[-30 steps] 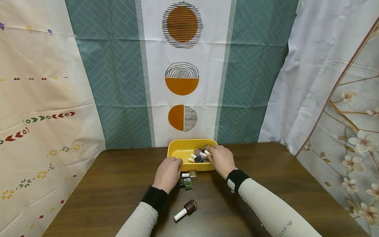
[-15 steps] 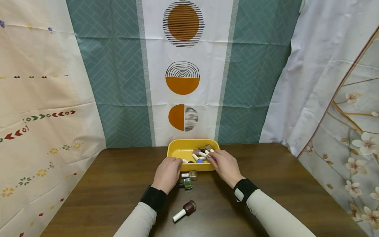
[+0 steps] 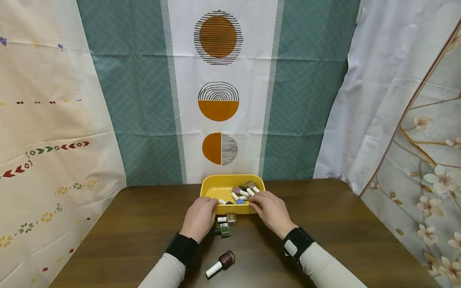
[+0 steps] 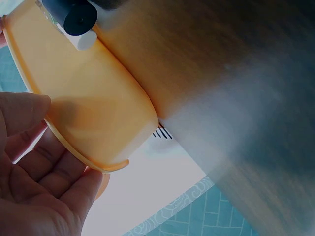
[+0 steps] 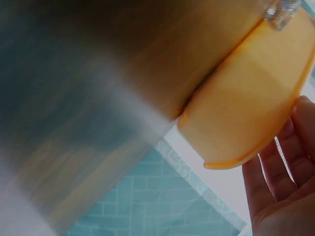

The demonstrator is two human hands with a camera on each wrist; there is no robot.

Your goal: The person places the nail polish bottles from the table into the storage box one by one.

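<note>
A yellow plastic tray stands at the back of the table, with several nail polish bottles heaped toward its right side. My left hand grips the rim at the near left corner, thumb outside and fingers over the edge, as the left wrist view shows. At the near right corner my right hand pinches the rim between thumb and fingers. In front of the tray lie a glittery nail polish bottle with a white cap and a green one whose dark cap is partly behind the left hand.
Nearer the front, a dark maroon nail polish bottle with a white cap lies on its side on the brown wooden table. A patterned curtain hangs right behind the table's back edge.
My right hand has come out from among the bottles in the tray to its near right rim. The bottles inside have shifted and spread. My left hand has stayed at the left corner.
</note>
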